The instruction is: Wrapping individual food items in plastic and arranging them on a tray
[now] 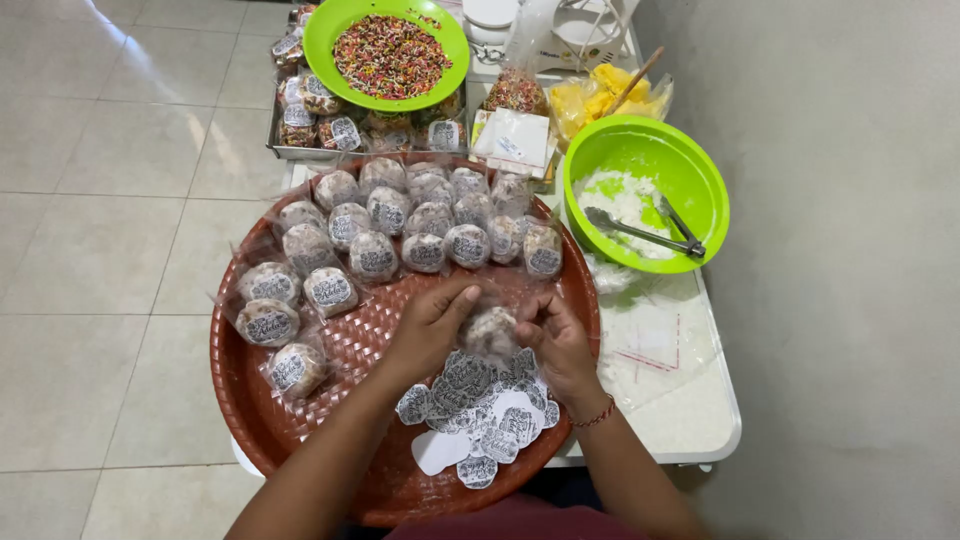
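We gripped one clear-wrapped round treat [490,330] between our left hand [432,325] and right hand [560,340], just above the sticker labels [480,410] on the woven tray [250,400], keeping labels within reach.

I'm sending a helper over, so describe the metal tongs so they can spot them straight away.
Find the round woven tray, then look right to the green bowl holding white shreds. The tongs lie inside it, the only shiny metal tool there; the other green bowl holds coloured sprinkles.
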